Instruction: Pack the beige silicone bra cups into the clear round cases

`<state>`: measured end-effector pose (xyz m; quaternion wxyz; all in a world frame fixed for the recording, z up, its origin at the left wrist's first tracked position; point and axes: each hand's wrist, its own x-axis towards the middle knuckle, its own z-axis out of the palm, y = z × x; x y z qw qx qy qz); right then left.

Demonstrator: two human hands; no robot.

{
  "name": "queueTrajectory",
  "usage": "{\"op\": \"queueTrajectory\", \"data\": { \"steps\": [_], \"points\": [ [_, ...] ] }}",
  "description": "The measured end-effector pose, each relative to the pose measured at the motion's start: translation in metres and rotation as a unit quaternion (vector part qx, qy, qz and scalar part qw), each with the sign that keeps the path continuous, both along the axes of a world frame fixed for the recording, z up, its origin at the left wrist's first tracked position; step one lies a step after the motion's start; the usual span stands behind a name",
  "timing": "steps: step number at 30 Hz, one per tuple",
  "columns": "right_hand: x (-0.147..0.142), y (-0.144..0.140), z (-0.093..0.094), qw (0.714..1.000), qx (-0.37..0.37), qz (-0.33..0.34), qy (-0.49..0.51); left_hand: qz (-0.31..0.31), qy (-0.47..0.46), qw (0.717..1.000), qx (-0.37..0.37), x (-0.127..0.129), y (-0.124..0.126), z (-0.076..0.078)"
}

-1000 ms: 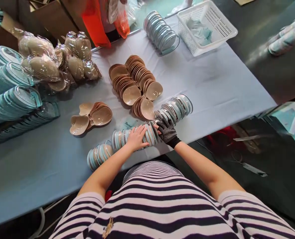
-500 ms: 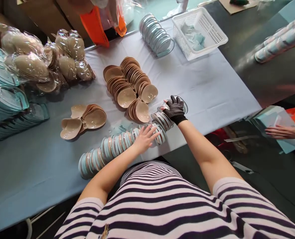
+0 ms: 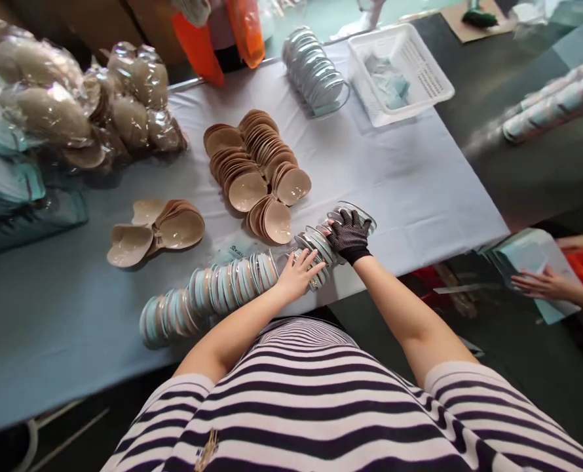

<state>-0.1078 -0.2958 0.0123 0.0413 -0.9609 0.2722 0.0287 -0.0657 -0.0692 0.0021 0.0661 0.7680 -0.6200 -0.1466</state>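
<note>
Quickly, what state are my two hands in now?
Left hand: open, spread on the row of cases.
Right hand: gloved, at the row's right end; open or closed cannot be told.

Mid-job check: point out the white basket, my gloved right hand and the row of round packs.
White basket (image 3: 422,65), head view: perforated inner wall.
Gloved right hand (image 3: 349,235), head view: back of the hand.
Row of round packs (image 3: 230,285), head view: edges of the packs.

Head-worn view, looking forward and down, table (image 3: 399,183) close below
</note>
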Motion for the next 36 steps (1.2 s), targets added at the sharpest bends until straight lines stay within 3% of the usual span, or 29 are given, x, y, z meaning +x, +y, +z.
{"op": "queueTrajectory", "data": {
  "steps": [4,7,9,11,14,16,18,29,31,33,36],
  "points": [
    [-0.018,-0.003,-0.002,0.999,0.009,0.004,-0.034,0.054,0.027,0.998,-0.008,-0.007,-0.004,0.007],
    [-0.016,0.003,0.008,0.995,0.007,0.044,-0.092,0.154,0.024,0.987,-0.038,-0.002,0.023,0.017],
    [-0.005,0.028,0.017,0.984,0.030,0.132,-0.112,0.269,-0.001,0.961,-0.061,0.007,0.055,0.022],
    [0.010,0.068,0.024,0.957,0.071,0.264,-0.093,0.383,-0.020,0.921,-0.066,0.018,0.088,0.023],
    [0.033,0.133,0.025,0.914,0.107,0.391,-0.032,0.441,-0.018,0.896,-0.051,0.030,0.119,0.017],
    [0.043,0.160,0.020,0.904,0.105,0.414,0.012,0.430,-0.019,0.901,-0.049,0.032,0.126,0.011],
    [0.048,0.168,0.014,0.896,0.096,0.431,0.043,0.422,-0.026,0.904,-0.059,0.032,0.127,0.006],
    [0.045,0.124,0.015,0.835,0.090,0.540,0.055,0.384,-0.039,0.921,-0.055,0.032,0.135,0.007],
    [0.042,0.116,0.023,0.843,0.109,0.526,0.027,0.359,-0.045,0.931,-0.039,0.030,0.127,0.013],
    [0.040,0.096,0.034,0.869,0.128,0.478,-0.021,0.284,-0.039,0.958,-0.024,0.030,0.116,0.021],
    [0.036,0.044,0.049,0.944,0.098,0.302,-0.090,0.137,-0.021,0.990,0.006,0.037,0.093,0.030]
  ]
}}
